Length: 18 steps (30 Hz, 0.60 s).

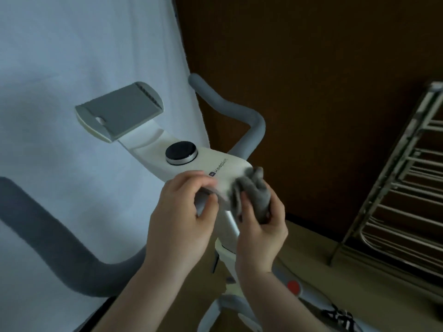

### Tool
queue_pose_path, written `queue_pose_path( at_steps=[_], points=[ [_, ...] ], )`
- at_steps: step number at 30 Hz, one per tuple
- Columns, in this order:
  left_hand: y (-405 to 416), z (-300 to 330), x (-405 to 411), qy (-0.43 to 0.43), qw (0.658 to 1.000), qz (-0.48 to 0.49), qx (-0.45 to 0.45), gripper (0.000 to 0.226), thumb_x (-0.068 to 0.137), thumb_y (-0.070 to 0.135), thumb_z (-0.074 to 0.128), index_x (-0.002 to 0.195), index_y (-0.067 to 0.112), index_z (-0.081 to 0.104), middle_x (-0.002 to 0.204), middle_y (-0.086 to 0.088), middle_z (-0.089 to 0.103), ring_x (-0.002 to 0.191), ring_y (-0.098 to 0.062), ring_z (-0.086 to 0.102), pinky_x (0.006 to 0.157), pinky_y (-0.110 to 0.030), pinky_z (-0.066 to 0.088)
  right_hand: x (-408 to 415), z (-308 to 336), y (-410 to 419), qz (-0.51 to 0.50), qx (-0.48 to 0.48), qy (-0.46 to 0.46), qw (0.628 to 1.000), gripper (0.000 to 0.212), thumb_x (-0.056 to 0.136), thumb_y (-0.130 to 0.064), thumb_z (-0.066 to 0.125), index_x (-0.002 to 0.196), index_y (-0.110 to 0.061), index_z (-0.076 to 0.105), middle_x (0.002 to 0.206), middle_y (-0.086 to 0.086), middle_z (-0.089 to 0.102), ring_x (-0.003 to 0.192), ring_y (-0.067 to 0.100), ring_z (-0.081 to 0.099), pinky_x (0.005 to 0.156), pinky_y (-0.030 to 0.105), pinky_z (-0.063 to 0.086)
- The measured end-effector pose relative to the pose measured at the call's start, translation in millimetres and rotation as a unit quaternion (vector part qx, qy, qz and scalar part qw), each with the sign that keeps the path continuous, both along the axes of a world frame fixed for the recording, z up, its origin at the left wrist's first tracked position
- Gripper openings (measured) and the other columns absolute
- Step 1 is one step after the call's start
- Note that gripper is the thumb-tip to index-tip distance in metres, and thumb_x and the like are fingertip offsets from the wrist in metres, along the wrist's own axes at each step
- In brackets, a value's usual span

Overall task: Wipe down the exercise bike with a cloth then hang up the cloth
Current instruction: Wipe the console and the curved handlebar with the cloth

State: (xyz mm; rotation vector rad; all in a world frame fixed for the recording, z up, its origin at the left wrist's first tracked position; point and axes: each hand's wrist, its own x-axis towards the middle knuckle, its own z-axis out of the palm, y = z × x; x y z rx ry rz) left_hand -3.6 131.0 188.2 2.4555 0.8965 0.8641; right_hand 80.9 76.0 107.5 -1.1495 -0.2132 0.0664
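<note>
Head view, looking down on the front of the exercise bike (pixel 189 161). White console body with a round black dial (pixel 181 152) and a logo strip just below it; the lettering is blurred, not fully readable. A grey ribbed tablet holder (pixel 122 109) sticks up at the console's far end.

Right hand (pixel 260 232) has its grip clamped on the grey cloth (pixel 254 191): fingers and thumb curl round the bunched cloth, and the wad presses on the near right corner of the console. The cloth's lower part is hidden inside the hand, so its full size cannot be told.

Left hand (pixel 182 216) has its grip closed round the near edge of the console, fingers curled over the top and thumb on a grey part below. What exactly that grey part is stays hard to make out, since the hand covers most of it. The two hands sit just beside each other, not touching.

Grey padded handlebars: right handlebar (pixel 242 121) curves up behind the console, left handlebar (pixel 45 238) sweeps across the lower left, its end cut off by the frame edge. The bike's white post (pixel 233 224) runs down between the hands; lower frame mostly hidden by the forearms, with a red spot (pixel 293 286) on it, blurred.

A pale sheet (pixel 72 56) fills the left background, brown wall (pixel 311 68) behind. A metal drying rack (pixel 405 188) stands at the right, cut off by the frame. Tan floor (pixel 323 259) below, with a black-and-white patterned thing (pixel 340 316) at the bottom edge, unclear.
</note>
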Motion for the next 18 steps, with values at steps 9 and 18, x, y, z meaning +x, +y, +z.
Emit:
queue_pose_path(
  at_steps=[9, 18],
  points=[
    [0.5, -1.5, 1.1, 0.015, 0.997, -0.052, 0.052, 0.037, 0.084, 0.034, 0.055, 0.119, 0.026, 0.062, 0.126, 0.012, 0.055, 0.116, -0.001, 0.045, 0.083, -0.008, 0.040, 26.3, 29.9, 12.6, 0.070, 0.057, 0.146, 0.985, 0.030, 0.087, -0.022, 0.069, 0.116, -0.026, 0.066, 0.106, -0.007, 0.071, 0.101, 0.008, 0.066, 0.088, 0.036, 0.057],
    [2.9, -1.6, 2.4, -0.013, 0.999, -0.046, 0.023, 0.035, 0.086, 0.030, 0.058, 0.121, 0.027, 0.059, 0.123, 0.012, 0.058, 0.111, -0.006, 0.053, 0.082, -0.011, 0.046, 32.2, 34.4, -8.8, 0.033, -0.205, -0.179, 0.962, 0.033, 0.084, -0.027, 0.070, 0.115, -0.020, 0.062, 0.113, -0.010, 0.055, 0.109, 0.009, 0.051, 0.092, 0.024, 0.046]
  ],
)
